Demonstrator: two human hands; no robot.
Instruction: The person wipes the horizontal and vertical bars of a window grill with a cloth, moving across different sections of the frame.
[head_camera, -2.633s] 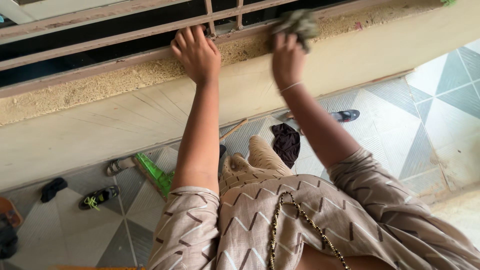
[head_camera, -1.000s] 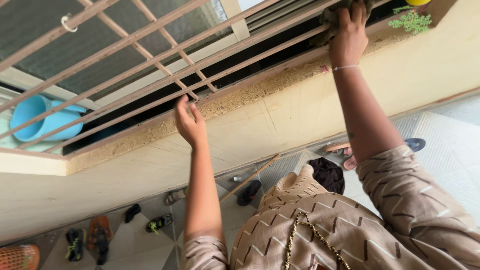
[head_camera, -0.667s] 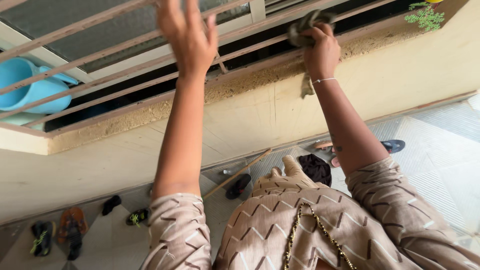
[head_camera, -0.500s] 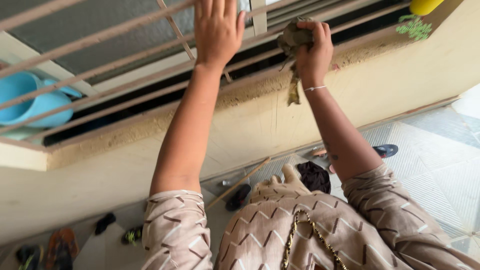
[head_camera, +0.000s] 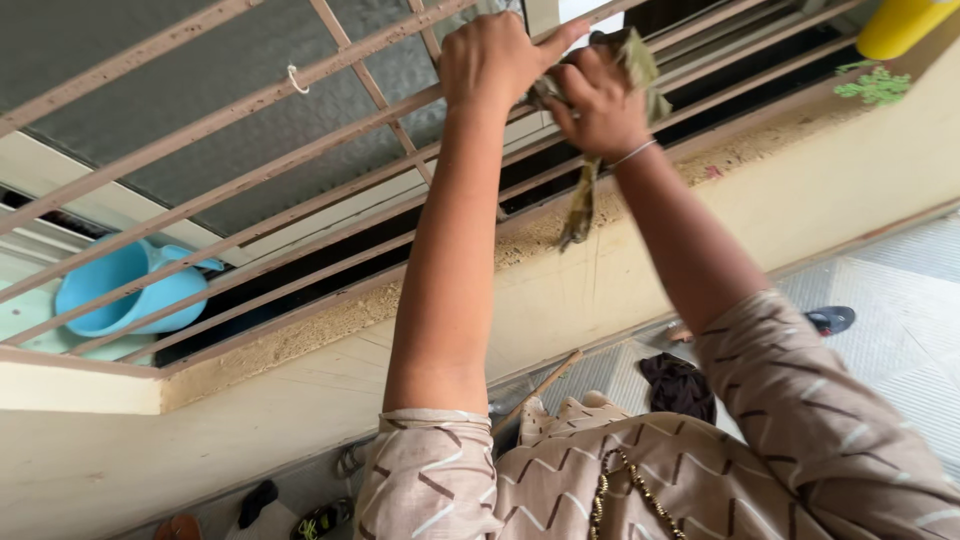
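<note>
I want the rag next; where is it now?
Top centre of the head view: the rag is clutched in the right hand, beside the left hand, against the window grille.

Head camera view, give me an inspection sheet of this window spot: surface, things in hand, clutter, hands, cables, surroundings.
Surface: rough sill under brown window bars, frosted pane behind.
Things in hand: dirty olive rag, bunched at the bars, one tail hanging.
Clutter: shoes and a dark cloth on the tiled floor; wooden stick.
Hands: right hand grips the rag; left hand closed beside it, at the rag's top end.
Cables: nothing seen.
Surroundings: blue jug behind the bars, yellow container at top right.
</note>
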